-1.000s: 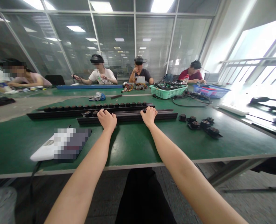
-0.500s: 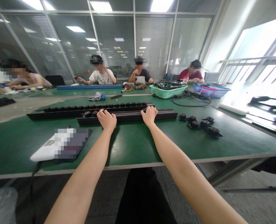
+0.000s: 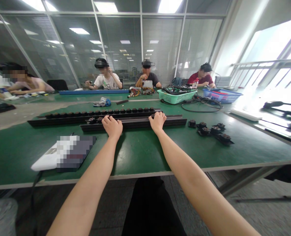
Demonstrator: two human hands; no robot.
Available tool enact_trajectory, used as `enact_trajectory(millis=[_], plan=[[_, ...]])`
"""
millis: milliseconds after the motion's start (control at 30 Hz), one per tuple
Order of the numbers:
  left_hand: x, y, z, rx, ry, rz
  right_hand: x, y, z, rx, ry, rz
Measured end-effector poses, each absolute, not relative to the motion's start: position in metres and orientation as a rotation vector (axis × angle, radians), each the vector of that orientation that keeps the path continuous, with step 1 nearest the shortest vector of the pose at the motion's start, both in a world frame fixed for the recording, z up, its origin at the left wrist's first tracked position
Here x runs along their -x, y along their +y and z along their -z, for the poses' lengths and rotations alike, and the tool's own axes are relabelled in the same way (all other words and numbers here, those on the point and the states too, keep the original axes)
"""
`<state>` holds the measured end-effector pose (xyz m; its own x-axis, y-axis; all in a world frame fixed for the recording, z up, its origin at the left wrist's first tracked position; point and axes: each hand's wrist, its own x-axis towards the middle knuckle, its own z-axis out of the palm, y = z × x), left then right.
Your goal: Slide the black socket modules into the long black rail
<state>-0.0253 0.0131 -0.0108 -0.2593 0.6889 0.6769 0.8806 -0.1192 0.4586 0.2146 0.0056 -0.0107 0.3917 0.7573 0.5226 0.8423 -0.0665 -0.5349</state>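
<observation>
A long black channel rail (image 3: 135, 124) lies crosswise in front of me on the green table. My left hand (image 3: 112, 126) curls over its left part, fingers closed on the rail beside a few small black modules (image 3: 91, 121) seated in it. Farther right, my right hand (image 3: 157, 122) is bent over the same rail. A dark bit shows at its fingertips, apparently another such module, mostly covered by the fingers. Behind lies a second black rail (image 3: 52, 121), carrying a row of several black modules (image 3: 121, 111).
Several loose black modules (image 3: 215, 130) lie right of the rail. A white device (image 3: 46, 159) and a dark pad (image 3: 86, 152) are at near left. Farther back stand a green basket (image 3: 176, 98) with cables and a blue basket (image 3: 223, 96). Several people sit across the table.
Both hands keep their places on the front rail. The view shifts very slightly. Across the table, a seated person's hand has moved a little.
</observation>
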Motion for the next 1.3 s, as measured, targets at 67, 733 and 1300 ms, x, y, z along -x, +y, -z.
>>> enact_trajectory(millis=[67, 733, 1300], plan=[[0.0255, 0.0132, 0.0109, 1.765, -1.934, 1.299, -0.2150, 0.0059, 0.0110, 1.837, -1.382, 0.133], [0.0257, 0.0132, 0.0111, 1.760, -1.948, 1.296, -0.2189, 0.0022, 0.0105, 1.831, -1.402, 0.203], [0.0247, 0.0102, 0.0092, 1.770, -1.943, 1.339, -0.2210, -0.0012, 0.0055, 1.860, -1.397, 0.190]])
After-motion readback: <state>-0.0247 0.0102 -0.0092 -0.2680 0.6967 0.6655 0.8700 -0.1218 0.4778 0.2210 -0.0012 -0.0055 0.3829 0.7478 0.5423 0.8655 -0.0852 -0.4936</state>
